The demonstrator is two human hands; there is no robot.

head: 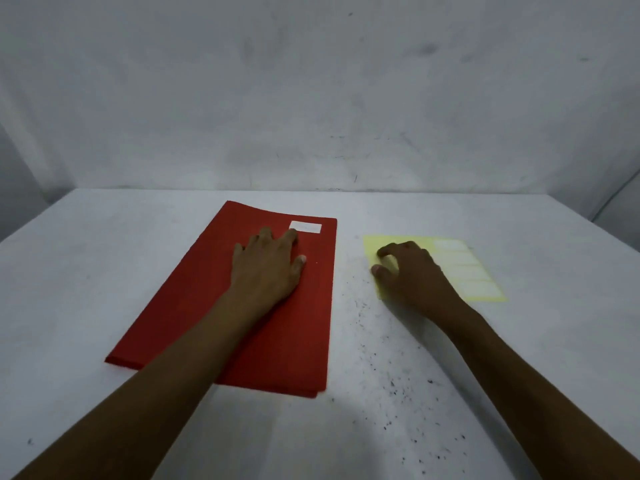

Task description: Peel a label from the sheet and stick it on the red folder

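The red folder (194, 313) lies flat on the white table, left of centre. A white label (305, 226) is stuck near its far right corner. My left hand (268, 265) rests palm down on the folder with fingers spread, its index fingertip touching the label's near left edge. The yellow label sheet (481, 271) lies to the right with several white labels along its right side. My right hand (408, 271) rests on the sheet's left part, fingers curled down onto it, thumb near the sheet's left edge; it holds nothing that I can see.
The white table (363, 375) carries dark specks between the folder and the sheet and toward the front right. A grey, scuffed wall (311, 98) rises directly behind the table's far edge.
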